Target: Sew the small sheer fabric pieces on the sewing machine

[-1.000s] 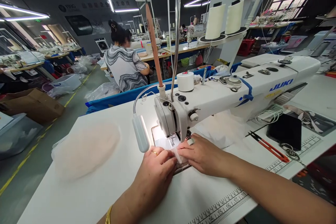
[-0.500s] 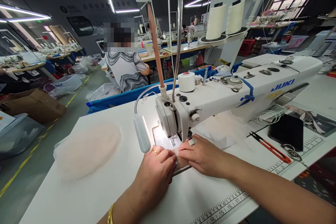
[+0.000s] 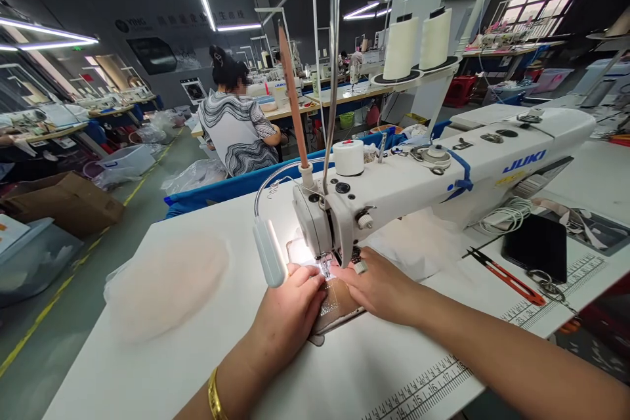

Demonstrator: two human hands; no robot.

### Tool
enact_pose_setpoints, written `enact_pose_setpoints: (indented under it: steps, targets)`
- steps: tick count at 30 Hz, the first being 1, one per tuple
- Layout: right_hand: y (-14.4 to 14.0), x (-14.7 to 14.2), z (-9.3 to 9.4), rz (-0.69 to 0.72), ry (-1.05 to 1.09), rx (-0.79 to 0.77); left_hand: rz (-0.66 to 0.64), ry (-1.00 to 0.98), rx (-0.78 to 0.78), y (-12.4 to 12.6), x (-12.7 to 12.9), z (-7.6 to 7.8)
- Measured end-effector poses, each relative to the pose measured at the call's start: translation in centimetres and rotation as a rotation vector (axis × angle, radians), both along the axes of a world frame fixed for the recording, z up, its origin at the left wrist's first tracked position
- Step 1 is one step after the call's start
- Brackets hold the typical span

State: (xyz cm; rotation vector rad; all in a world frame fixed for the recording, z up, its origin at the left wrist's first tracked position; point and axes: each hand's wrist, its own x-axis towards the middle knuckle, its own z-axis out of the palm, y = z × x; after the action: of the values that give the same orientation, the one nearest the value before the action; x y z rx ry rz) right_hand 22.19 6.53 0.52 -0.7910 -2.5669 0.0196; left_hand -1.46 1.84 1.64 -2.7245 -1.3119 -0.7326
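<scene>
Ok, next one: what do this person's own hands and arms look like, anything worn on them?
The left hand wears no glove, and a shiny gold-coloured bracelet circles that wrist. The right hand is gloveless too, with nothing on its wrist. No sleeve shows on either arm.

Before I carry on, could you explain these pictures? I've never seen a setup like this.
There is no robot here: a camera worn on a person's head looks forward and down. The bare left hand and right hand rest in front of a white sewing machine, their fingers close to its presser foot. What they hold there is too small and bright to tell. On the white table, a pile of sheer pale fabric lies to the left; to the right lie red-handled snips and a black phone. A small lamp hangs by the machine's head.
</scene>
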Motion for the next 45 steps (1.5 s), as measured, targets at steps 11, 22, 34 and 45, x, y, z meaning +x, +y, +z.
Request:
enact_pose_setpoints:
  steps: [11,22,34,45]
  targets:
    - [-0.6,0.4,-0.5,0.003,0.053,0.051,0.245,0.181,-0.023,-0.6,-1.2,0.7]
    - [-2.5,-2.7,-0.1,0.329,0.171,-0.064,0.134,-0.010,0.010,0.2,-3.6,2.2]
    - [-3.1,-3.3,-0.9,0.345,0.061,0.001,0.254,0.027,-0.385,-1.4,-1.9,3.6]
    - [-3.2,-3.1,-1.1,0.018,0.204,-0.262,0.126,-0.524,-0.804,-1.1,-0.2,2.1]
